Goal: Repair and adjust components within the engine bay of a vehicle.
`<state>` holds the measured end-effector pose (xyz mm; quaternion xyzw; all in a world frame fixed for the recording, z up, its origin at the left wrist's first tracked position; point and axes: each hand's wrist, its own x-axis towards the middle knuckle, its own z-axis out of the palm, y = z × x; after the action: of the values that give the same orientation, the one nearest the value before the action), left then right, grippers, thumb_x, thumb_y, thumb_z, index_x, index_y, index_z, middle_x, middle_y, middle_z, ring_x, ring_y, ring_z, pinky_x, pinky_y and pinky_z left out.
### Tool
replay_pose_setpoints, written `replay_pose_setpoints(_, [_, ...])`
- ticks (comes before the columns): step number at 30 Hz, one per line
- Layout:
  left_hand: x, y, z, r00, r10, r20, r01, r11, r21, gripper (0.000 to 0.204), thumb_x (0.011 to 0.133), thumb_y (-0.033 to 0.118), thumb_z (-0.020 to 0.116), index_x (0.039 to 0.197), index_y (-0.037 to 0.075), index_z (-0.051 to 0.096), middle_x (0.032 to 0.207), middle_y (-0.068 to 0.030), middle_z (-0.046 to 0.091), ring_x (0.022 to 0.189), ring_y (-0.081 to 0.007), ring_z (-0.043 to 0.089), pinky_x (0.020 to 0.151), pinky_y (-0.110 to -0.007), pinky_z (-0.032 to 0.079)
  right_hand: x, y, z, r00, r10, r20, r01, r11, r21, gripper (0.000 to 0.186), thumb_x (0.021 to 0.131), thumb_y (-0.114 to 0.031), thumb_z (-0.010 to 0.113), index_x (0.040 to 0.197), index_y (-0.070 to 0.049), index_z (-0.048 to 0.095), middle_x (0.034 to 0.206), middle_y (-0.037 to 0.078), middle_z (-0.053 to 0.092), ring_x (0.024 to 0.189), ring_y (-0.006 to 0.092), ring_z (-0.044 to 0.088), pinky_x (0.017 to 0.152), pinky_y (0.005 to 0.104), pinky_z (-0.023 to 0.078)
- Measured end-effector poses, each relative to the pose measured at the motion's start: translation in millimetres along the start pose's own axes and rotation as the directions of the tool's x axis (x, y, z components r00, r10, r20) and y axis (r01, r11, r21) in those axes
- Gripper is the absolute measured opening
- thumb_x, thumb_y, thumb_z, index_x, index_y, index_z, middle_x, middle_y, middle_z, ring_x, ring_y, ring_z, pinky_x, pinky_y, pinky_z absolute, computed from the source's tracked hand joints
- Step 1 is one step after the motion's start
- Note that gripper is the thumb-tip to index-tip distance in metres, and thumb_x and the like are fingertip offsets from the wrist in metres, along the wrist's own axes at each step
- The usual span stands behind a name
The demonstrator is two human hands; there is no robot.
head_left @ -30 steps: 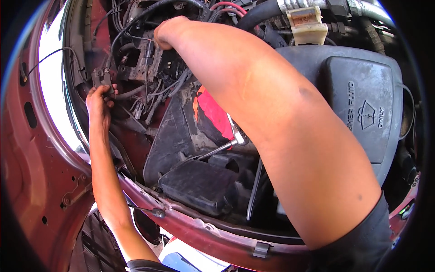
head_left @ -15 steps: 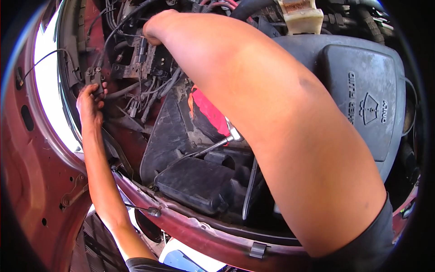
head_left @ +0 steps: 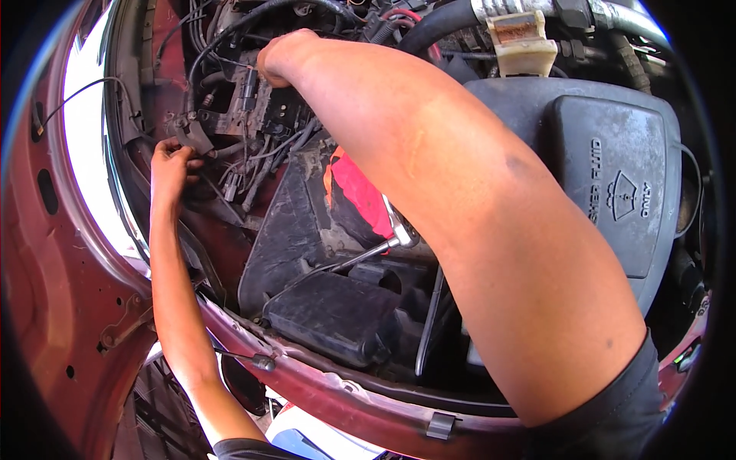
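My left hand [head_left: 175,170] is at the left inner fender, palm turned away, fingers bent and spread. Its fingertips lie at the lower left edge of a dark metal bracket [head_left: 196,138], and none visibly wrap around it. Across the bay reaches my right arm, its hand [head_left: 285,57] beside a dark module on a mounting plate [head_left: 249,92] with a wiring harness. Its fingers are hidden behind the wrist. Beneath my right forearm, a ratchet wrench [head_left: 376,249] lies over the black plastic housing [head_left: 330,307] next to a red cloth [head_left: 356,192].
A large grey fluid reservoir cover [head_left: 613,184] stands on the right, with a yellowed plastic bracket [head_left: 521,42] beyond it. A thin metal rod [head_left: 429,326] slants near the front. The dark red body panel [head_left: 77,253] curves along the left; a front rail [head_left: 322,391] runs below.
My left hand has shifted slightly right and down the bracket, which now tilts rightward at its lower end. The whole view has moved a little. My right hand stays by the module.
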<state>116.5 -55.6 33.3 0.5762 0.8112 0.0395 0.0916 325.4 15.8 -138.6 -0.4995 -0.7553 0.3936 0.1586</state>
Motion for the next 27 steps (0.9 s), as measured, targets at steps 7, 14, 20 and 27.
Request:
replay_pose_setpoints(7, [-7.4,17.0,-14.7,0.999,0.047,0.007,-0.047,0.937,0.347,0.037,0.094,0.026,0.066,0.118,-0.001,0.065,0.086,-0.0060,0.072,0.069,-0.0129,0.066,0.059,-0.029,0.051,4.8,3.4,4.5,1.000,-0.013,0.026,0.013,1.000,-0.019,0.053,0.072,-0.002,0.066,0.121,-0.019,0.077,0.132,0.012,0.070,0.122,0.0288,0.068,0.094,0.0461,0.055])
replay_pose_setpoints(14, [-4.7,17.3,-14.7,0.980,0.090,0.175,-0.135,0.955,0.263,0.035,0.096,0.029,0.063,0.123,0.006,0.066,0.093,-0.0033,0.072,0.073,-0.0113,0.064,0.063,-0.026,0.047,20.4,4.9,16.1,0.998,-0.024,-0.058,0.016,0.991,-0.135,0.053,0.069,-0.001,0.068,0.116,-0.021,0.079,0.126,0.012,0.072,0.118,0.0296,0.070,0.091,0.0470,0.056])
replay_pose_setpoints(20, [-8.4,12.8,-10.2,0.918,0.112,0.380,-0.217,0.945,0.246,0.045,0.096,0.025,0.061,0.136,0.005,0.059,0.110,-0.0040,0.072,0.082,-0.0115,0.062,0.070,-0.027,0.048,6.7,5.4,4.9,0.996,-0.072,0.053,0.076,0.994,-0.077,0.050,0.070,-0.002,0.070,0.115,-0.023,0.079,0.121,0.012,0.074,0.113,0.0311,0.071,0.089,0.0497,0.057])
replay_pose_setpoints(27, [-15.2,19.2,-8.6,0.921,0.104,0.375,-0.203,0.951,0.235,0.047,0.095,0.024,0.061,0.138,0.005,0.058,0.112,-0.0050,0.071,0.082,-0.0117,0.061,0.071,-0.027,0.047,0.2,6.5,0.4,0.992,-0.105,0.070,0.112,0.989,-0.098,0.051,0.066,0.001,0.068,0.112,-0.018,0.080,0.121,0.014,0.074,0.113,0.0324,0.071,0.087,0.0508,0.057])
